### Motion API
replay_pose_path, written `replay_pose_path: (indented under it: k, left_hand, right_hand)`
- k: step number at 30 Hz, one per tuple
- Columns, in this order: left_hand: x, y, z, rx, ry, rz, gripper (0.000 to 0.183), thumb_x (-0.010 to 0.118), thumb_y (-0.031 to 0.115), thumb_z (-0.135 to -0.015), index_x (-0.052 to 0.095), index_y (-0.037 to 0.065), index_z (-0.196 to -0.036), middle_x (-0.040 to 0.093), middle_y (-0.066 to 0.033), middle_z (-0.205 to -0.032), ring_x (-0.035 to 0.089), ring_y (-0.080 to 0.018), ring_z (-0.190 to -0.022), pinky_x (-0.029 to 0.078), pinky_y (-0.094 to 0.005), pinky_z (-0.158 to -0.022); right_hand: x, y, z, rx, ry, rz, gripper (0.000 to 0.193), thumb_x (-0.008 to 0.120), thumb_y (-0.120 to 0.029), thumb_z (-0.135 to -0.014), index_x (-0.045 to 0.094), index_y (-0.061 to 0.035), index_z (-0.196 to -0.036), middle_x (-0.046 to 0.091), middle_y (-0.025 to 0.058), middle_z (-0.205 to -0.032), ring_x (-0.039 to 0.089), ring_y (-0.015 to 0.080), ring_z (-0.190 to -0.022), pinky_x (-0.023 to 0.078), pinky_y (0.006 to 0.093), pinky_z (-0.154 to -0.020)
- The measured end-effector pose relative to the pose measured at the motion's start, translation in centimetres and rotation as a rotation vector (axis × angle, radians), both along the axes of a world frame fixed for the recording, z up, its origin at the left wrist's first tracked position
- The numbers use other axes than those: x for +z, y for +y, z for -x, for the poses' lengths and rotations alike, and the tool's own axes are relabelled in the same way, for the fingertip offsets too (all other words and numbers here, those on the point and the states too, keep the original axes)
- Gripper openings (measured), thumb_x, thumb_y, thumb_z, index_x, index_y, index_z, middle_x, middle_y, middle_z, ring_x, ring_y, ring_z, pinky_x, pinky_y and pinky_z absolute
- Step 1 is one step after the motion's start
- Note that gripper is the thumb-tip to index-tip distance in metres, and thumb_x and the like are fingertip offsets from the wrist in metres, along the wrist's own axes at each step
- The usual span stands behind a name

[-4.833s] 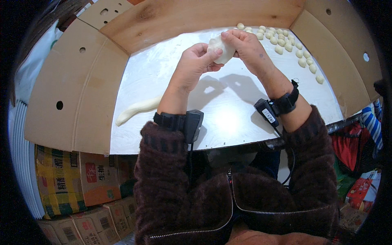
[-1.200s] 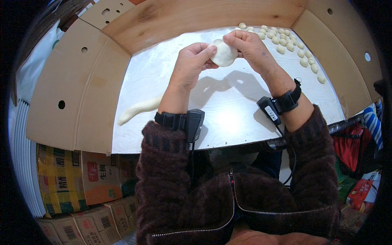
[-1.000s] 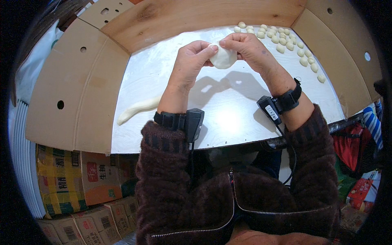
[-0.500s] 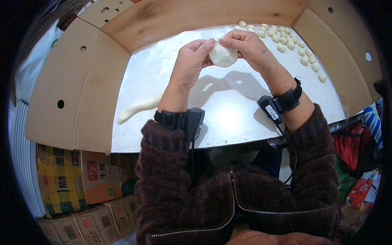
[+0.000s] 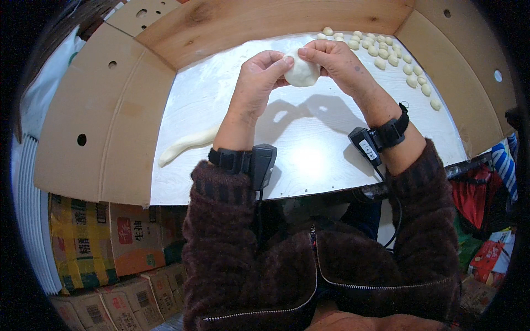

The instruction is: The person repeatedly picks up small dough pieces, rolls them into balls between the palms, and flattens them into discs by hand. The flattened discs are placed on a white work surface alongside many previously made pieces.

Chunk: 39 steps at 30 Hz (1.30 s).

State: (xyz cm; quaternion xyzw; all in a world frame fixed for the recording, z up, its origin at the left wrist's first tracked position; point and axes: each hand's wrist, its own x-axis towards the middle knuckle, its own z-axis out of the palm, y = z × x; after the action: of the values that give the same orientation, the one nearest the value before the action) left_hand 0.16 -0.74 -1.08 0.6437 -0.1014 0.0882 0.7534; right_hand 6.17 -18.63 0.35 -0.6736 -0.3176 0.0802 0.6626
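Note:
A pale, rounded piece of dough (image 5: pixel 303 73) hangs between my hands above the far middle of the white board. My left hand (image 5: pixel 264 70) pinches its left edge, the thumb on the near face. On the other side my right hand (image 5: pixel 334 62) grips the upper right edge between thumb and fingers. Some fingertips are hidden behind the dough. A long dough roll (image 5: pixel 187 144) lies on the board at the left, its right end covered by my left forearm. Several small dough balls (image 5: pixel 381 53) are scattered at the far right.
The white board (image 5: pixel 221 182) has a floury surface. Cardboard walls stand at the left (image 5: pixel 94 116) and right (image 5: pixel 458 71), with a wooden panel (image 5: pixel 265 22) along the back. Black devices are strapped to both wrists, a cable (image 5: pixel 398 215) running down from the right one. Cartons (image 5: pixel 135 237) sit below left.
The dough has risen slightly and turned a little between my fingers. My left thumb has shifted a little right over its face. The dough roll and the balls have not moved.

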Motion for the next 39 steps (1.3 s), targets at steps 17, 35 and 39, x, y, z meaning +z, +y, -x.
replay_pose_path:
  k: [17,35,39]
  left_hand:
    - [-0.41,0.34,-0.55,0.077,-0.045,-0.065,0.027,0.069,0.025,-0.085,0.067,0.0,-0.095,0.065,-0.0047,-0.084,0.056,-0.0113,-0.077,0.044,-0.0241,-0.074]
    - [-0.21,0.36,-0.28,0.048,-0.05,-0.089,0.028,0.071,0.024,-0.084,0.066,0.0,-0.097,0.066,-0.0062,-0.087,0.059,-0.0131,-0.083,0.047,-0.0282,-0.08]
    - [0.03,0.14,-0.24,0.056,-0.026,-0.143,0.027,0.07,0.024,-0.085,0.067,0.0,-0.097,0.067,-0.0066,-0.088,0.06,-0.0131,-0.082,0.047,-0.0289,-0.081]
  right_hand:
    - [-0.48,0.38,-0.26,-0.082,-0.22,0.133,0.038,0.067,-0.037,-0.086,0.07,-0.004,-0.105,0.069,0.0101,-0.091,0.066,0.0167,-0.083,0.052,0.0276,-0.072]
    - [-0.1,0.29,-0.23,0.084,0.086,-0.117,0.027,0.067,-0.029,-0.086,0.068,-0.0032,-0.093,0.065,0.0052,-0.083,0.063,0.0125,-0.076,0.052,0.026,-0.068]
    - [-0.07,0.05,-0.43,0.054,0.01,0.01,0.03,0.068,-0.031,-0.086,0.068,-0.0031,-0.095,0.065,0.0049,-0.083,0.063,0.0125,-0.075,0.052,0.0263,-0.068]
